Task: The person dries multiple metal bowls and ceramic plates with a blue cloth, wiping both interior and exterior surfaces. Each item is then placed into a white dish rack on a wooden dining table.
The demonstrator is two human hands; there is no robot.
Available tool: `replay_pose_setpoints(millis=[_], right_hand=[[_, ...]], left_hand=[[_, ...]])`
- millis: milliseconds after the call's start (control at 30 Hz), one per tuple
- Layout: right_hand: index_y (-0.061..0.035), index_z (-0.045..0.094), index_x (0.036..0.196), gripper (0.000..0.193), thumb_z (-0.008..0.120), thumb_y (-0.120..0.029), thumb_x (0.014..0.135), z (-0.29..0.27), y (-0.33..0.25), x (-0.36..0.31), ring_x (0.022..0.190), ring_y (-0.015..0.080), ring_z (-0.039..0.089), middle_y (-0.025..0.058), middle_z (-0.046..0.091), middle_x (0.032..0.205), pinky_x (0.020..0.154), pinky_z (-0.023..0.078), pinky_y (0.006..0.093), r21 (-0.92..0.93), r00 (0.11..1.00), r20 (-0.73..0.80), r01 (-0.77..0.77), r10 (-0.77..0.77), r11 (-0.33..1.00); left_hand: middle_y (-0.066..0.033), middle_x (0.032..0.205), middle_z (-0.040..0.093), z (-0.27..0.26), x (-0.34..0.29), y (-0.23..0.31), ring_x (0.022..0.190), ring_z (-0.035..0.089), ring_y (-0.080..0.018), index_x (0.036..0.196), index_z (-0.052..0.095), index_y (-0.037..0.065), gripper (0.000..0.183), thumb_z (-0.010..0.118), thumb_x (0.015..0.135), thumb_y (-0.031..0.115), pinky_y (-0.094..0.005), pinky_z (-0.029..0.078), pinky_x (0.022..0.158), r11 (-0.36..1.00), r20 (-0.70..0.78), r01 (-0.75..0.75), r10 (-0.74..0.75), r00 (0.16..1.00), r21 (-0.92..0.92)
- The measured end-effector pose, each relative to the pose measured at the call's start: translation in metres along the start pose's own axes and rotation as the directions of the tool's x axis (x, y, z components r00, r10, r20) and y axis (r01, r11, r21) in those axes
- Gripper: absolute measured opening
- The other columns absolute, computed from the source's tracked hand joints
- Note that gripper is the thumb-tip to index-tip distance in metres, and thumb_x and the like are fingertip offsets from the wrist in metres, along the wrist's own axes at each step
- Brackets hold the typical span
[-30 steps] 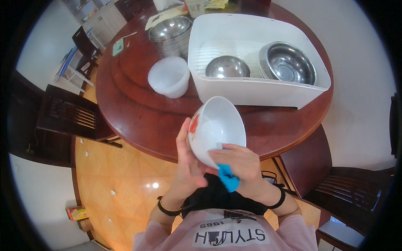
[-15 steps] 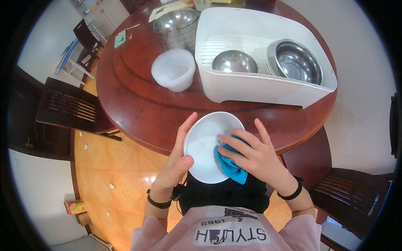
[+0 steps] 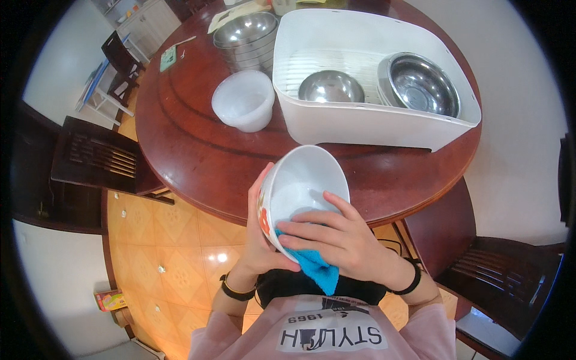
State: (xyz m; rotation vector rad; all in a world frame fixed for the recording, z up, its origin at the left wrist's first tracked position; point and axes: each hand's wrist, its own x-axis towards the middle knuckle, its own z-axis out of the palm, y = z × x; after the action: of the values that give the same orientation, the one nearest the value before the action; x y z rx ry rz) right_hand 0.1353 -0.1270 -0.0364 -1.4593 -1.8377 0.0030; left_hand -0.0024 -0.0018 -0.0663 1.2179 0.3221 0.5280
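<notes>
White bowl (image 3: 303, 183), one: tilted, gripped along its flowered left side by my left fingers (image 3: 254, 199), crossing the table's (image 3: 186, 153) near edge in view. Blue cloth (image 3: 319, 275), one: grasped under my right fingers (image 3: 317, 233) at the lower rim. Room: open table both sides of the bowl; white bin (image 3: 372, 127) just beyond.

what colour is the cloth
The cloth under the right hand is bright blue, best seen in the head view.
</notes>
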Motion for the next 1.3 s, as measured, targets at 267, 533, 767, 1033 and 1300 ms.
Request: replay_pose_setpoints(millis=[267,533,767,1033,1300], right_hand=[[-0.018,0.066,0.109,0.027,0.056,-0.017,0.085,-0.014,0.021,-0.015,0.133,0.018,0.042,-0.0024,0.054,0.135,0.107,0.021,0.0636,-0.29,0.989,0.147,0.049,-0.006,0.956],[-0.0126,0.069,0.108,0.027,0.059,-0.015,0.083,-0.008,0.015,-0.019,0.13,0.0167,0.046,-0.0005,0.06,0.127,0.108,0.021,0.0632,-0.16,0.993,0.11,-0.03,0.048,0.987],[-0.0115,0.061,0.123,0.038,0.061,-0.017,0.085,-0.002,-0.003,-0.006,0.132,0.0174,0.045,0.0031,0.051,0.138,0.111,0.017,0.0604,0.171,0.996,0.041,-0.089,0.083,0.981],[-0.0108,0.066,0.111,0.028,0.055,-0.013,0.085,-0.014,0.015,-0.013,0.134,0.0174,0.041,0.002,0.056,0.133,0.108,0.02,0.0645,-0.077,0.98,0.197,0.04,-0.024,0.996],[-0.0095,0.068,0.099,0.021,0.056,-0.017,0.085,-0.014,0.021,-0.024,0.133,0.0188,0.043,0.0054,0.061,0.124,0.101,0.031,0.063,-0.214,0.971,0.18,0.193,-0.155,0.958]], left_hand=[[-0.0139,0.144,0.033,-0.008,-0.001,0.014,0.134,0.034,-0.0243,0.146,0.019,0.003,0.128,0.07,0.055,0.078,-0.0383,0.03,0.109,0.987,0.072,0.158,-0.161,0.984,0.037],[-0.0169,0.148,0.027,0.005,0.006,0.024,0.137,0.03,-0.0275,0.149,0.002,0.006,0.124,0.076,0.066,0.061,-0.0381,0.028,0.11,0.998,0.032,-0.067,0.067,0.997,-0.017],[-0.0148,0.148,0.03,0.004,0.009,0.007,0.134,0.035,-0.0263,0.149,0.011,0.005,0.128,0.093,0.054,0.03,-0.0378,0.032,0.109,0.984,0.066,-0.178,0.177,0.982,0.004],[-0.0144,0.142,0.039,0.0,0.006,0.017,0.131,0.041,-0.0238,0.145,0.025,0.0,0.125,0.077,0.055,0.07,-0.0372,0.034,0.108,0.989,-0.013,0.141,-0.141,0.99,-0.037],[-0.0148,0.143,0.042,-0.039,0.006,0.026,0.128,0.044,-0.0258,0.143,0.034,0.003,0.094,0.025,0.086,0.077,-0.0377,0.038,0.105,0.812,0.25,0.575,-0.58,0.776,0.1]])
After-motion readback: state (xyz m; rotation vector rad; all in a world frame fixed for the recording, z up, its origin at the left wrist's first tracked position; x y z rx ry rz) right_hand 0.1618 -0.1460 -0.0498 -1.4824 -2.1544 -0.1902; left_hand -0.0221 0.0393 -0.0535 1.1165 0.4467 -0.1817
